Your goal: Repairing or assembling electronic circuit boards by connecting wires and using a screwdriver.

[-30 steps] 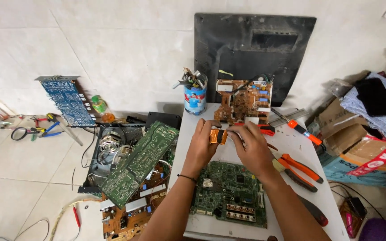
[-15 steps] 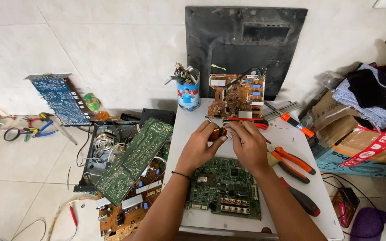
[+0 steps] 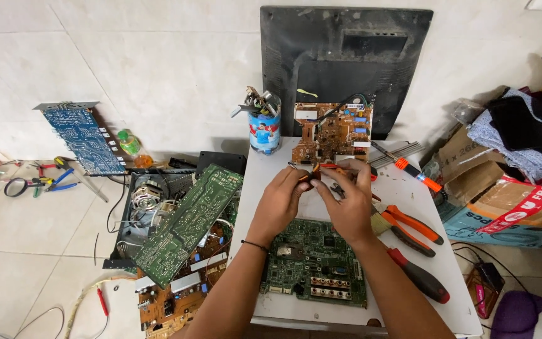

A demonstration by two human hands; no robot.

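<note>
Over a small white table (image 3: 409, 207), my left hand (image 3: 280, 201) and my right hand (image 3: 346, 204) meet fingertip to fingertip, both pinching a small orange-brown electronic part (image 3: 313, 175). Most of the part is hidden by my fingers. Just below my hands lies a green circuit board (image 3: 315, 260) flat on the table. A brown circuit board (image 3: 332, 130) stands propped beyond my hands, in front of a black monitor back shell (image 3: 346, 56).
Orange-handled pliers (image 3: 412, 226), a red-and-black screwdriver (image 3: 418, 276) and an orange-handled tool (image 3: 412, 168) lie on the table's right. A tin of tools (image 3: 263, 129) stands at the back left. Circuit boards (image 3: 186, 220) and hand tools (image 3: 39, 182) lie on the floor left; boxes and cloth (image 3: 509, 182) sit right.
The view has shifted slightly, with the table and hands sitting a little lower in frame. My hands stay together on the small part, which is now more covered by my fingers.
</note>
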